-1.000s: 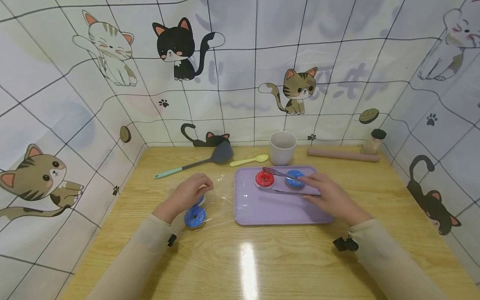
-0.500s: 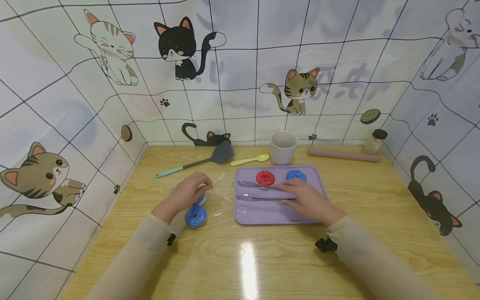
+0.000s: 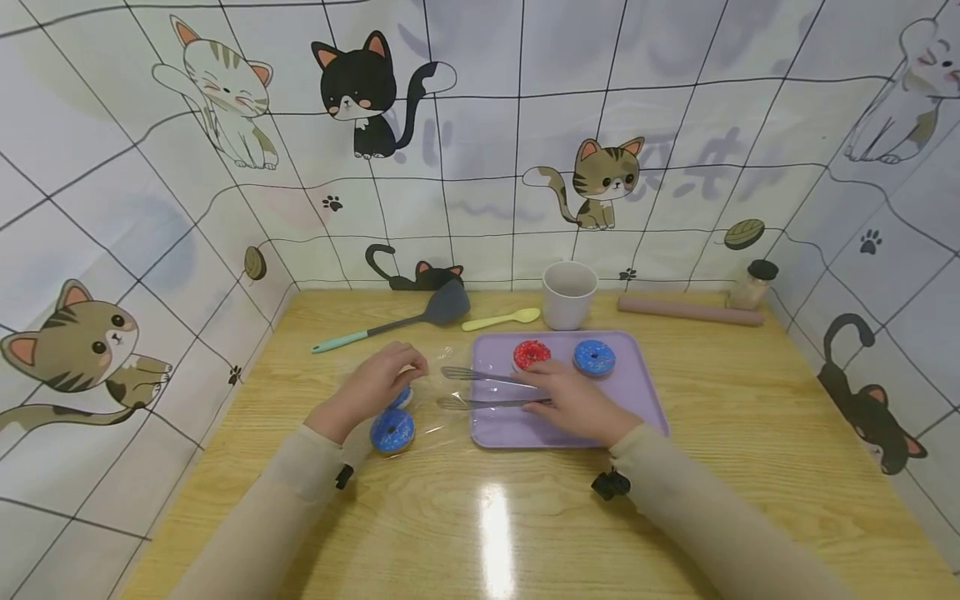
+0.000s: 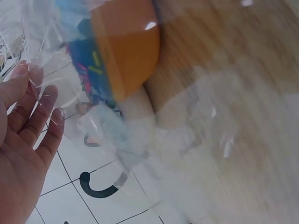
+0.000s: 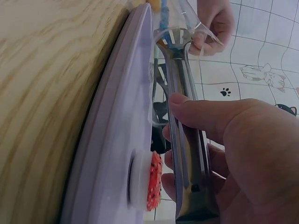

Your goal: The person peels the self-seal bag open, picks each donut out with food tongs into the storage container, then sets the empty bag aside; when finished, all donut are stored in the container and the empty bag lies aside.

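On the wooden bench (image 3: 525,517), nearest the viewer, a blue doughnut (image 3: 392,430) lay in a clear plastic bag (image 3: 431,408). The left hand (image 3: 371,387) pinched the bag's top. The right hand (image 3: 577,404) gripped metal tongs (image 3: 480,389), tips apart, reaching from the purple tray (image 3: 645,400) toward the bag. Farther back, a red doughnut (image 3: 531,355) and a second blue doughnut (image 3: 594,357) sat on the tray.

- The right hand (image 5: 233,149) grips metal tongs (image 5: 184,140) above the purple tray (image 5: 112,154).
- A red doughnut (image 5: 154,182) lies on the tray.
- The tong tips point at clear plastic held by the left hand (image 5: 215,23).
- The tray sits on the wooden worktop (image 5: 46,93).
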{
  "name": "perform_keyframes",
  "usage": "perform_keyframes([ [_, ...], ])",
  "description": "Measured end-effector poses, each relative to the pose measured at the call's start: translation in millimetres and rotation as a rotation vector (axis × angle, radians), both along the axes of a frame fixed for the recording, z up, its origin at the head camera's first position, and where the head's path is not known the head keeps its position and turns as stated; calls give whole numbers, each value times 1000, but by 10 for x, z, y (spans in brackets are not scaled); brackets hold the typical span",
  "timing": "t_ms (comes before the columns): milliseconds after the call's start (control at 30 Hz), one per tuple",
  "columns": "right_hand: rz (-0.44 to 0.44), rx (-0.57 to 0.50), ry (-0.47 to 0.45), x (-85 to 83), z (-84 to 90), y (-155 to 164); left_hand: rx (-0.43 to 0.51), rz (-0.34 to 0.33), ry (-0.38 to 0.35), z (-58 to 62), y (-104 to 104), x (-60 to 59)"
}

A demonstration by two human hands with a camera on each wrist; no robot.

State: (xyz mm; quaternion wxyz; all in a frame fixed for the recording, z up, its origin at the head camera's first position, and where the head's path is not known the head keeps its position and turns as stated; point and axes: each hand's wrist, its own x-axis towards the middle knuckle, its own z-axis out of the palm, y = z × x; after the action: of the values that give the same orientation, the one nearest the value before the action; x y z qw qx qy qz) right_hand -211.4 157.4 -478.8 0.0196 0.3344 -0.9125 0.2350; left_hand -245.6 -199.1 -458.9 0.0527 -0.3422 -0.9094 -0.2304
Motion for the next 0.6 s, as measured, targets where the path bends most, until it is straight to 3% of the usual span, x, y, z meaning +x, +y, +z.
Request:
perform_keyframes([
  [600, 43, 19, 12, -142, -23, -499, -7, -15, 14, 29, 23, 10],
])
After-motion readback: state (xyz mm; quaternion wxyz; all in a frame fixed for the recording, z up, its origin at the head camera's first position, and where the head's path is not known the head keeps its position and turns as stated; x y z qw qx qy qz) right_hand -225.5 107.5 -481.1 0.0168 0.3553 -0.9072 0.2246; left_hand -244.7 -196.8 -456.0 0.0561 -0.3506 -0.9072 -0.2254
